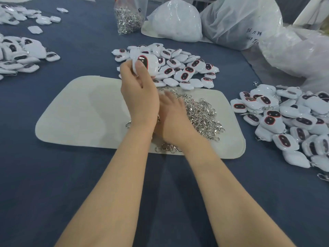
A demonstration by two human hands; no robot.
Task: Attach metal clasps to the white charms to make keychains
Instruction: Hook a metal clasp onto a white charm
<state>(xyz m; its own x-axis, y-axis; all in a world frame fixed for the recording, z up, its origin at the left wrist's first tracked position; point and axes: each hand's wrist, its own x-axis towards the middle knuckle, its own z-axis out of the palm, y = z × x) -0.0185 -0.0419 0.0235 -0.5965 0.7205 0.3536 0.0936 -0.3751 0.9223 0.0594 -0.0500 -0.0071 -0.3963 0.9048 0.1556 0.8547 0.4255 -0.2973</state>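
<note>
You see everything through one wide-angle camera on your head, facing forward and tilted down at the dark blue cloth-covered surface (53, 175). It sits close. Your bare forearms rise from the bottom edge and fill the lower half. Your left hand (138, 93), holding a white oval charm (151, 68), and right hand (170, 118) meet near the centre, over the pale rounded felt mat (80, 113). Translucent white plastic bags (240, 24) line the far top edge.

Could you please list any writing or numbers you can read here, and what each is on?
"96": handwritten on the large plastic bag; the marks beside and below it are too blurred to read.
Dark mark on the clear bag of clasps: too small to read.
</note>
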